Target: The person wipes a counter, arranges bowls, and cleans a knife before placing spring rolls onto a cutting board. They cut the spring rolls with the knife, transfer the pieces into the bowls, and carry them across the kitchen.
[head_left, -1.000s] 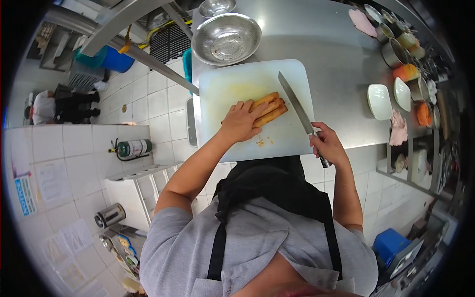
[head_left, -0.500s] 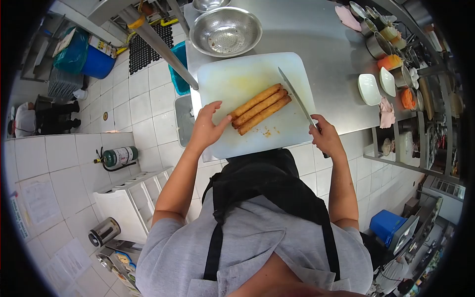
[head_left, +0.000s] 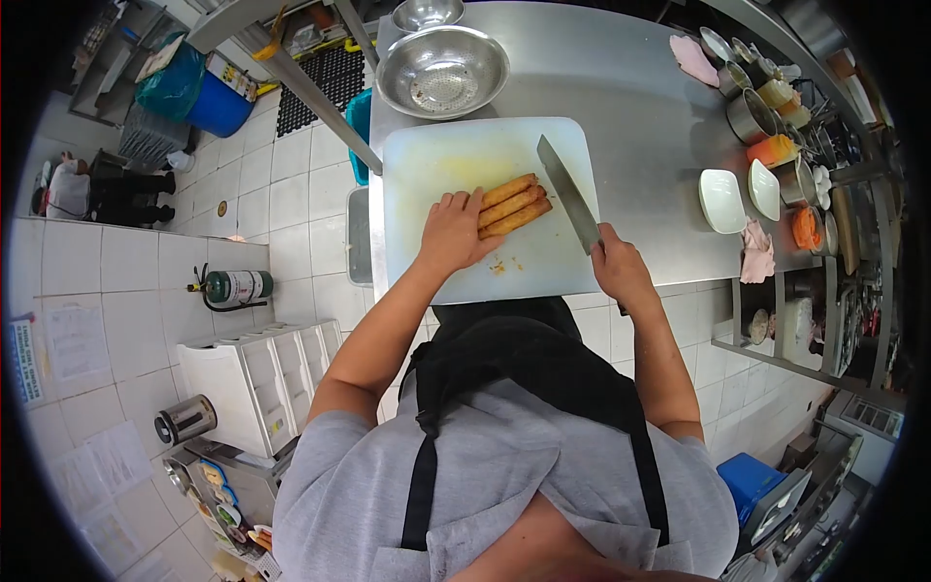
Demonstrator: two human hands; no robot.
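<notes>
Three long, golden-brown fried rolls (head_left: 514, 206) lie side by side on a white rectangular cutting board (head_left: 485, 278), their crisp, slightly darker ends angled up and to the right. Their left ends vanish under the person's left hand (head_left: 454, 233) — its grip is curled over the bundle, fingers across the far side and thumb along the near one. The right hand (head_left: 622, 269) has its grip closed around the dark handle of a broad steel knife (head_left: 568, 194), whose blade slants just beside the rolls' exposed ends, apart from them; whether it touches the board cannot be told.

Brown crumbs (head_left: 499, 265) dot the board below the rolls. A perforated steel colander (head_left: 443, 73) sits on the stainless-steel tabletop (head_left: 640, 126) just beyond the board, a smaller steel bowl (head_left: 428, 14) behind it. At the board's upper left corner, a slanting metal post (head_left: 325, 121) crowds the left side.

To the right, well apart from the rolls — with the knife between — stand two white ceramic dishes (head_left: 722, 202), near a crumpled pink cloth (head_left: 757, 252) and an orange-filled container (head_left: 772, 151).
</notes>
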